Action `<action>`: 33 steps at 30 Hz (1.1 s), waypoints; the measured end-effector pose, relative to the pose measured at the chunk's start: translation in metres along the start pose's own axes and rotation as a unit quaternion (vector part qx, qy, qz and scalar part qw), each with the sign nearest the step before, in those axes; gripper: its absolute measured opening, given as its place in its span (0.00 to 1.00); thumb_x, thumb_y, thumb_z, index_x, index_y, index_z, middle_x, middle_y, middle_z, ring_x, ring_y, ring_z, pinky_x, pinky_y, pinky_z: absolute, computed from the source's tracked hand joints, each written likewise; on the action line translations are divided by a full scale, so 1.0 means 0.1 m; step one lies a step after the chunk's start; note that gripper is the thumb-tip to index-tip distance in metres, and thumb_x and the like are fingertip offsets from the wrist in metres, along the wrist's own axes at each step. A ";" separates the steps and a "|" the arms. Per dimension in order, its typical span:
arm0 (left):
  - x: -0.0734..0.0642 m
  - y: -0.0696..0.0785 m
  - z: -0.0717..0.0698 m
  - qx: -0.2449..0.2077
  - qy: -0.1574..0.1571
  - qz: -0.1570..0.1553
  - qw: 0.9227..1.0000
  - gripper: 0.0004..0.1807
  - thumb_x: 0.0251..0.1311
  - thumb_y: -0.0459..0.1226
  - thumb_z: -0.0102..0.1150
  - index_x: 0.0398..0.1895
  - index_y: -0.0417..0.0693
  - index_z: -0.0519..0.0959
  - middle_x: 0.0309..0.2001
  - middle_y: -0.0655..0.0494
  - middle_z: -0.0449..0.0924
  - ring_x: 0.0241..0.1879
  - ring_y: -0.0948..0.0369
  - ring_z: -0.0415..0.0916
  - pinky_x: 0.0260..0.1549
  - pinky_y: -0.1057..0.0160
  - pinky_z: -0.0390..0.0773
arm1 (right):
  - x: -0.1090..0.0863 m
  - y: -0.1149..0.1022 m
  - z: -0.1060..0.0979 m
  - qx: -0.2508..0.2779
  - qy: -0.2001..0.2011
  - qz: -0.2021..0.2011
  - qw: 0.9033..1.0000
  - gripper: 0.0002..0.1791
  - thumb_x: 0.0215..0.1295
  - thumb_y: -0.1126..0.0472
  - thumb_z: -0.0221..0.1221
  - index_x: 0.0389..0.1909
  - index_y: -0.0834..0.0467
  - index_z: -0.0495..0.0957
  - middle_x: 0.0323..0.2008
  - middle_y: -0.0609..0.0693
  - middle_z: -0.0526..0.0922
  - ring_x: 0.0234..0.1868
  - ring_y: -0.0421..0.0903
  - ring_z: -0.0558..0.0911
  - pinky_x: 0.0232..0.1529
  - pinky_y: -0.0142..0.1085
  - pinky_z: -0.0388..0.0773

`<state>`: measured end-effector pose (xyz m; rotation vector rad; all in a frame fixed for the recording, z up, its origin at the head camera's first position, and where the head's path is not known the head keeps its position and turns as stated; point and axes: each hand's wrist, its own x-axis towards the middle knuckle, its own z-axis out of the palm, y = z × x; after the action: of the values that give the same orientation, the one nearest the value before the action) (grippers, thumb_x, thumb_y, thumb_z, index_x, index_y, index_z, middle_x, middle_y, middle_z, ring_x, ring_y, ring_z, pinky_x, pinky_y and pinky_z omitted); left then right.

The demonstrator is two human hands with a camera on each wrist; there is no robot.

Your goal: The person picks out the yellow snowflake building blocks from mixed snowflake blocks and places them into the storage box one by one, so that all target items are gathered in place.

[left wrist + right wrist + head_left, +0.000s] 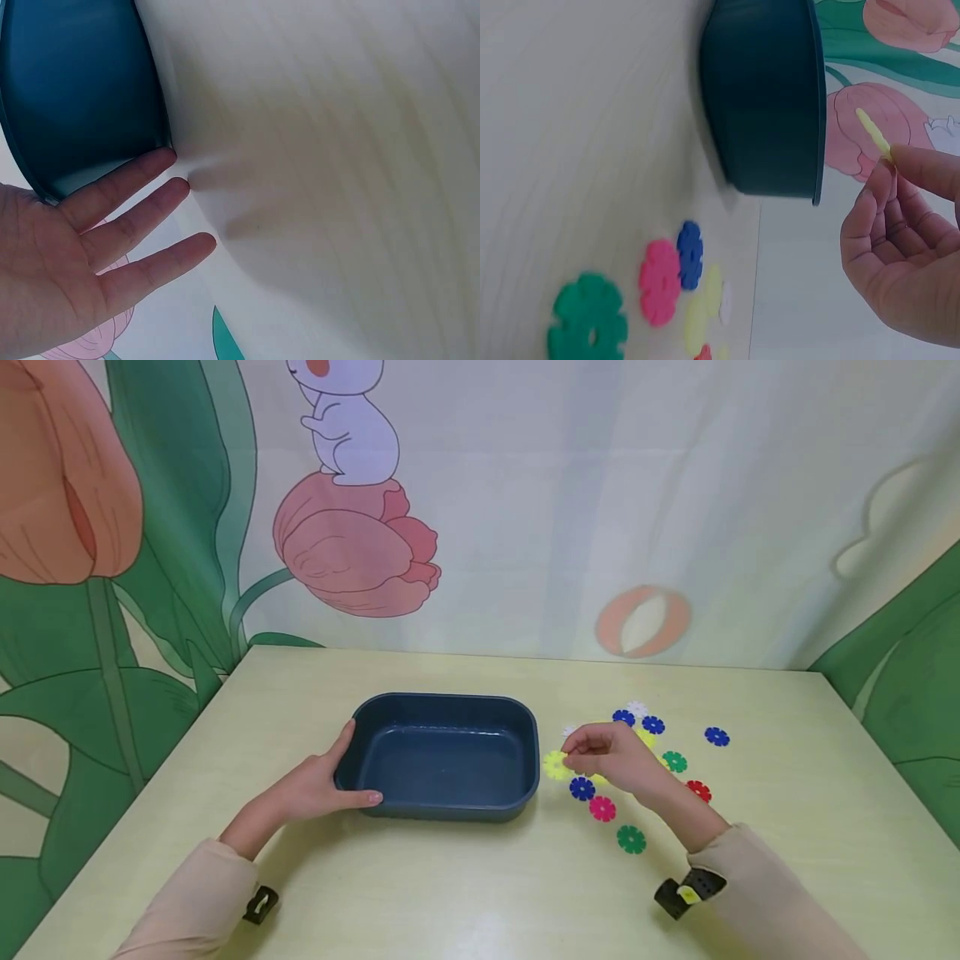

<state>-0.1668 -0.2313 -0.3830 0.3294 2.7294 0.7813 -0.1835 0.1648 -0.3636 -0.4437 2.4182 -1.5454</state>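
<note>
A dark blue rectangular basin (442, 817) stands on the table. My left hand (311, 783) spans its near left corner, the thumb along the front rim and a finger against the left side. In the left wrist view, several spread, nearly straight fingers (154, 274) show beside the basin (82, 82). Just beyond the basin's right end, my right hand (611, 762) pinches a yellow snowflake disc (557, 766) between thumb and fingertips. Seen edge-on in the right wrist view, the yellow disc (873, 133) is held above table level, near the basin's rim.
Several notched plastic discs lie loose right of the basin, among them a blue one (582, 789), a pink one (602, 808), a green one (632, 839) and a red one (699, 791). Another blue disc (717, 737) lies farther right. A printed curtain (510, 527) hangs behind the table.
</note>
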 end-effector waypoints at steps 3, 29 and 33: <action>-0.01 0.01 -0.01 0.001 0.000 -0.003 1.000 0.64 0.45 0.61 0.61 0.70 0.41 0.30 0.62 0.25 0.54 0.56 0.38 0.64 0.47 0.46 0.69 | 0.05 -0.07 0.08 0.003 0.002 0.002 1.000 0.08 0.57 0.66 0.60 0.36 0.66 0.78 0.28 0.53 0.79 0.31 0.53 0.77 0.37 0.43 0.76; 0.01 -0.04 0.02 -0.002 0.004 -0.002 1.000 0.64 0.45 0.62 0.61 0.70 0.43 0.29 0.63 0.25 0.52 0.58 0.37 0.61 0.50 0.44 0.66 | 0.60 -0.30 0.70 0.110 -0.002 0.025 0.994 0.07 0.56 0.68 0.61 0.36 0.67 0.78 0.26 0.52 0.81 0.33 0.62 0.77 0.32 0.36 0.78; 0.01 -0.04 0.02 -0.003 0.007 -0.002 1.000 0.64 0.45 0.62 0.61 0.70 0.44 0.30 0.63 0.25 0.52 0.58 0.36 0.60 0.50 0.43 0.66 | 0.68 -0.32 0.81 0.110 -0.012 0.018 0.994 0.07 0.56 0.69 0.61 0.35 0.68 0.79 0.24 0.52 0.81 0.31 0.59 0.79 0.31 0.36 0.78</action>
<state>-0.1678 -0.2333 -0.3871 0.3174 2.7387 0.7922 -0.2133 0.0590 -0.3707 -0.3704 2.1915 -1.7547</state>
